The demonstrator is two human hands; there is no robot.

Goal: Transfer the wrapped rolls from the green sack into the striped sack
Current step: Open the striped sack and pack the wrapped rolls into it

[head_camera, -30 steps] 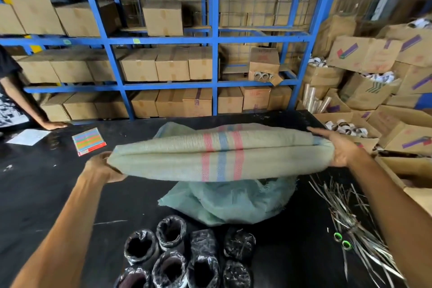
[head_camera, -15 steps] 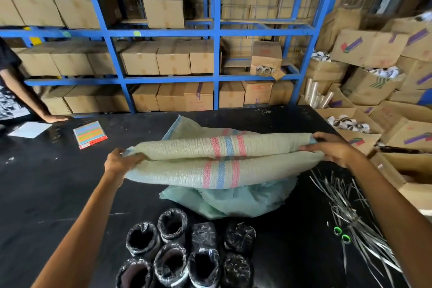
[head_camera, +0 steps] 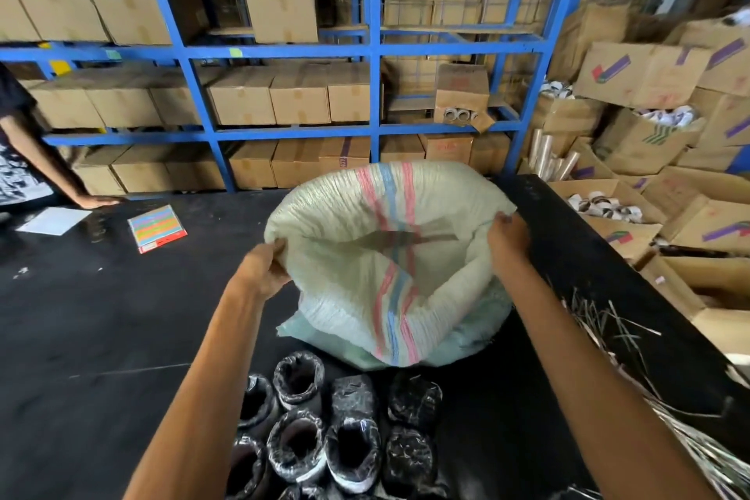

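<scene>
I reached both arms forward, my left hand (head_camera: 266, 270) and right hand (head_camera: 507, 242) each pinching the striped sack (head_camera: 365, 256) by its rim above the green sack (head_camera: 466, 341). Half a second before its mouth was flat; now it gaped wide. The wrapped rolls (head_camera: 324, 430) stood on the table (head_camera: 101, 337) nearest me.

The pale green woven sack (head_camera: 458, 345) lies mostly hidden beneath the open cream woven sack with pink and blue stripes (head_camera: 345, 264), only its near edges showing. The nearest black film-wrapped rolls (head_camera: 353, 455) run off the bottom edge; a bystander's arm (head_camera: 44, 160) at far left is cropped
</scene>
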